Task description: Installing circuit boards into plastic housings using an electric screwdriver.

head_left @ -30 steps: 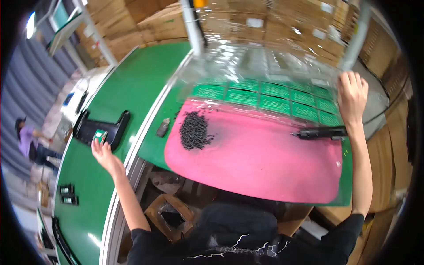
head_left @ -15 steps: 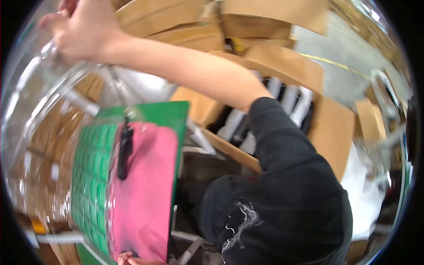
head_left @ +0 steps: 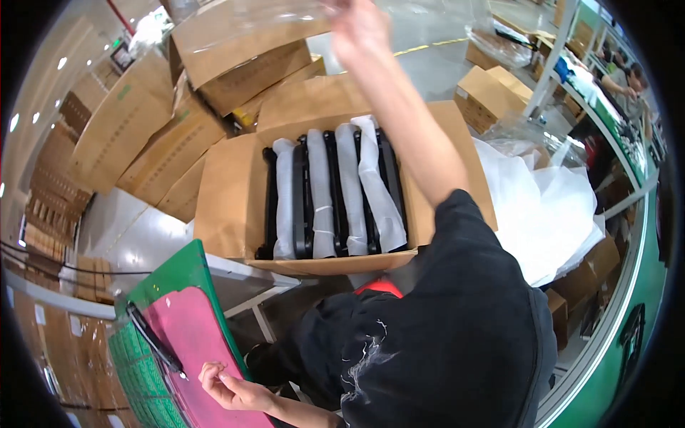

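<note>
My left hand (head_left: 237, 391) is at the lower left, over a pink mat (head_left: 187, 321), its fingers loosely curled and nothing visible in them. Beside it on the mat lies a black pen-shaped tool (head_left: 153, 337) with a metal tip. My right hand (head_left: 357, 32) is stretched far forward to the top edge, smeared by motion and partly cut off. Clear plastic film (head_left: 250, 25) shows around it; whether the fingers grip it is unclear. Below that arm, an opened cardboard box (head_left: 232, 196) contains several upright black items (head_left: 301, 203) separated by white foam wraps (head_left: 284, 200).
A green board (head_left: 189, 267) lies under the pink mat. Cardboard boxes (head_left: 153, 146) stand at the far left. White sheets (head_left: 535, 207) are piled right of the open box. A metal-framed green bench (head_left: 631, 349) runs along the right, with people farther back.
My view has swung right, bringing the open box to the middle. My right arm now reaches forward instead of to the left. My left hand has come further into view beside the pen-shaped tool.
</note>
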Motion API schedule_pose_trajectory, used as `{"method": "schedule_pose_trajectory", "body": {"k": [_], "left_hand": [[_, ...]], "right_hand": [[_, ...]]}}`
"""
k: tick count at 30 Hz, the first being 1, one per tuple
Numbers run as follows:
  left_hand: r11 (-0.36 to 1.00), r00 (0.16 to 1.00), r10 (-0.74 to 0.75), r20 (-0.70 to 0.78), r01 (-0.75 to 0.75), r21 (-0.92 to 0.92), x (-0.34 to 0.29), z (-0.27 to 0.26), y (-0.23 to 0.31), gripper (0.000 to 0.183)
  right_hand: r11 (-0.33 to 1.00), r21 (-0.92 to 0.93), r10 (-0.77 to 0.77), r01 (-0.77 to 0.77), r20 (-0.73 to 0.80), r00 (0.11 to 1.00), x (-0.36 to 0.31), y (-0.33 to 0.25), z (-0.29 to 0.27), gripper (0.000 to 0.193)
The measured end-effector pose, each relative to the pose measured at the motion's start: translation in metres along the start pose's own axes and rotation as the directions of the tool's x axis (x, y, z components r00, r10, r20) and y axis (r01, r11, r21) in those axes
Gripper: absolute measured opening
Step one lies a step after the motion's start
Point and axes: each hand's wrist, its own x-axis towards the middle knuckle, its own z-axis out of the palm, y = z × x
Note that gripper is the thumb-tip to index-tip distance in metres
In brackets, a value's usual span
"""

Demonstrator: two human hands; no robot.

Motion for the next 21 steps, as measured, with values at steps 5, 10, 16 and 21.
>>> {"method": "schedule_pose_trajectory", "body": {"k": [5, 10, 16, 21], "left_hand": [[0.997, 0.988, -0.044, 0.15, 0.053, -0.057, 0.006, 0.019, -0.008, 0.012], [0.995, 0.964, -0.041, 0.263, 0.062, -0.074, 0.019, 0.041, -0.016, 0.009], [0.994, 0.923, -0.023, 0.384, 0.062, -0.091, 0.023, 0.067, -0.028, 0.01], [0.992, 0.907, -0.043, 0.42, 0.09, -0.092, 0.019, 0.073, -0.041, 0.012]], "right_hand": [[0.953, -0.264, -0.264, 0.15, -0.475, 0.839, -0.005, -0.129, -0.105, 0.016], [0.869, -0.491, -0.309, -0.061, -0.635, 0.708, 0.001, -0.232, -0.164, 0.017], [0.843, -0.53, -0.264, -0.094, -0.559, 0.786, 0.054, -0.322, -0.294, 0.028], [0.865, -0.502, -0.377, -0.005, -0.656, 0.654, 0.093, -0.37, -0.312, 0.034]]}}
